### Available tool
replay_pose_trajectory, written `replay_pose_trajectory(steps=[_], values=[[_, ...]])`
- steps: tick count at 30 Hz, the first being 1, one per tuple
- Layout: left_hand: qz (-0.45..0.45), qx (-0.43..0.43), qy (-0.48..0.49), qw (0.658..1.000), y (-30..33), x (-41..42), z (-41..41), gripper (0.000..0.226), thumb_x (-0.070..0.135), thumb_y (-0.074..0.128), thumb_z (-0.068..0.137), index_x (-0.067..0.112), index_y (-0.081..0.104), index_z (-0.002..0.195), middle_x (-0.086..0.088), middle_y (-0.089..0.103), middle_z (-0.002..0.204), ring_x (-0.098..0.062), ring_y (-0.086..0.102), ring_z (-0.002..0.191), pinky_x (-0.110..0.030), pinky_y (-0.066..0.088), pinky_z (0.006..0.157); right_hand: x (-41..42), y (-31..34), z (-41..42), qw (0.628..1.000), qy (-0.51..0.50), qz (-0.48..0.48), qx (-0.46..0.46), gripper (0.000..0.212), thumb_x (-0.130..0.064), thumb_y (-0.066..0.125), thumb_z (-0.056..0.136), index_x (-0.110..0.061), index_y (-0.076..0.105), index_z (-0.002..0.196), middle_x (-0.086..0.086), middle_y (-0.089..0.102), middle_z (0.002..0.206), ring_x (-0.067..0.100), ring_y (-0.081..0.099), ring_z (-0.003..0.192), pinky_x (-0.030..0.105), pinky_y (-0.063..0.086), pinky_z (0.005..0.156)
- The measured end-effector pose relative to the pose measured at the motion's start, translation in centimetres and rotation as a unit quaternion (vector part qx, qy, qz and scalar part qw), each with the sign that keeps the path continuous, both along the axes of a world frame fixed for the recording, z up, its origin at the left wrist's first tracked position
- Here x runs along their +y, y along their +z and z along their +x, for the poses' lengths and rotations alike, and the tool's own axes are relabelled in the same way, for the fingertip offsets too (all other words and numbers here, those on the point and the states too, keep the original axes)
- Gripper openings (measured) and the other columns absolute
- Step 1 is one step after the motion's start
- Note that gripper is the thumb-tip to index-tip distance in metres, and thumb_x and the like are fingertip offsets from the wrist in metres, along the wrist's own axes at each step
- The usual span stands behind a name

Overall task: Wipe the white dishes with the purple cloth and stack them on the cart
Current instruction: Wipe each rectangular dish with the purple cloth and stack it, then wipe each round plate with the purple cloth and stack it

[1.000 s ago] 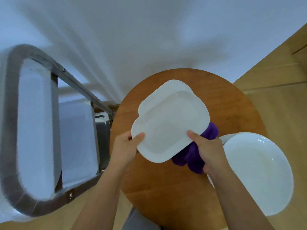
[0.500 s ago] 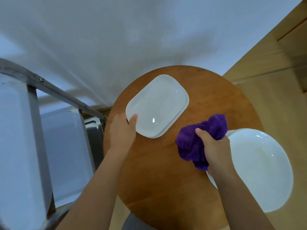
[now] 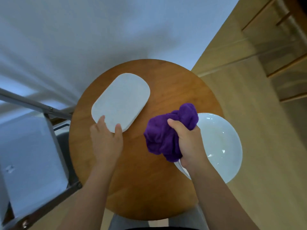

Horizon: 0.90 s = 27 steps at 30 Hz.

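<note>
On the round wooden desk (image 3: 146, 180), the left hand (image 3: 106, 140) grips the near edge of the rectangular white dish (image 3: 121, 102). The right hand (image 3: 187, 145) clutches the bunched purple cloth (image 3: 162, 136) beside a round white bowl (image 3: 221, 146). The metal cart (image 3: 49, 156) stands left.

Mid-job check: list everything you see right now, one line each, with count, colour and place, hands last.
Rectangular dish: at least 1, white, on the table's far left part, near corner under the left hand.
Round dish: 1, white, at the table's right edge, overhanging it.
Cloth: 1, purple, bunched, above the table's right part, in the right hand.
Table: 1, round, brown wood, centre.
Cart: 1, grey metal frame with pale shelf, left of the table.
Floor: light wood, right side.
Left hand: 1, grips the rectangular dish's near corner.
Right hand: 1, grips the cloth.
</note>
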<state>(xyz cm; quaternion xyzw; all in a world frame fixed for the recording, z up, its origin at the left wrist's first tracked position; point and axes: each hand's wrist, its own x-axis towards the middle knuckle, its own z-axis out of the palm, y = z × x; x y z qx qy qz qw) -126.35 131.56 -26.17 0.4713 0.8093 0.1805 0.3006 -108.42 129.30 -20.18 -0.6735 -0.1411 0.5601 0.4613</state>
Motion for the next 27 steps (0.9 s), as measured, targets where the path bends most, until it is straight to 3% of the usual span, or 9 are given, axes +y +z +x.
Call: replay_pose_trajectory(steps=[2,4,7,10,14,19,22,27], values=[[-0.006,-0.053,-0.047,0.997,1.0,-2.4,3.2,0.03,0.034,0.053,0.094,0.023,0.053,0.122,0.0,0.059,0.112,-0.015,0.058,0.097,-0.035,0.053,0.082,-0.7,0.4,1.6,1.0,0.004,-0.004,0.027,0.015,-0.019,0.068,0.081,-0.021,0.067,0.096,-0.002,0.072,0.08,0.015,0.07,0.076,0.028,0.055,0.062],[-0.028,-0.092,-0.075,0.993,1.6,-4.7,6.5,0.003,0.032,0.054,0.094,0.033,0.056,0.096,0.012,0.062,0.09,-0.005,0.058,0.082,-0.026,0.051,0.069,-1.2,0.7,3.8,0.999,0.015,-0.003,0.053,0.015,-0.019,0.068,0.082,-0.02,0.066,0.097,-0.002,0.072,0.079,0.017,0.07,0.077,0.029,0.053,0.063],[-0.075,-0.12,-0.065,0.988,1.5,-7.5,10.9,0.013,0.036,0.057,0.091,0.032,0.054,0.079,0.01,0.06,0.076,-0.003,0.056,0.069,-0.02,0.044,0.057,-1.8,1.5,7.9,0.996,0.037,0.011,0.079,0.011,-0.017,0.066,0.082,-0.018,0.066,0.094,0.0,0.07,0.079,0.021,0.07,0.08,0.032,0.052,0.066],[-0.107,-0.093,-0.018,0.99,1.2,-9.3,13.9,0.021,0.043,0.063,0.086,0.029,0.05,0.077,0.006,0.057,0.072,-0.008,0.054,0.064,-0.018,0.038,0.052,-1.9,2.5,12.4,0.99,0.038,0.054,0.127,0.006,-0.013,0.062,0.085,-0.016,0.065,0.089,0.004,0.068,0.083,0.021,0.068,0.081,0.034,0.054,0.07],[-0.09,-0.056,0.056,0.993,1.3,-10.1,15.6,0.026,0.036,0.066,0.086,0.029,0.044,0.074,0.008,0.055,0.07,-0.007,0.052,0.061,-0.015,0.032,0.048,-1.6,2.8,17.0,0.983,0.043,0.083,0.159,0.008,-0.013,0.058,0.086,-0.012,0.063,0.093,0.006,0.066,0.09,0.024,0.065,0.091,0.038,0.051,0.081],[-0.097,0.038,0.016,0.994,1.9,-9.9,16.2,0.021,0.029,0.056,0.093,0.02,0.047,0.076,0.004,0.054,0.074,-0.013,0.051,0.065,-0.026,0.039,0.054,-2.0,2.1,19.2,0.987,0.043,0.065,0.137,0.007,-0.013,0.058,0.087,-0.012,0.063,0.092,0.006,0.066,0.09,0.024,0.066,0.09,0.036,0.053,0.076],[-0.104,0.102,-0.01,0.989,2.2,-9.8,16.8,0.018,0.029,0.049,0.096,0.017,0.045,0.083,0.005,0.047,0.08,-0.013,0.047,0.068,-0.027,0.035,0.058,-2.5,1.6,19.6,0.991,0.052,0.044,0.115,0.007,-0.013,0.058,0.087,-0.011,0.063,0.092,0.007,0.065,0.09,0.025,0.066,0.088,0.036,0.054,0.076],[-0.082,0.093,0.016,0.992,2.5,-9.7,17.5,0.016,0.023,0.046,0.098,0.016,0.039,0.086,0.005,0.04,0.082,-0.011,0.041,0.068,-0.024,0.032,0.061,-2.7,1.3,20.9,0.993,0.057,0.035,0.099,0.009,-0.015,0.059,0.086,-0.012,0.06,0.095,0.005,0.065,0.087,0.021,0.067,0.083,0.033,0.054,0.067]])
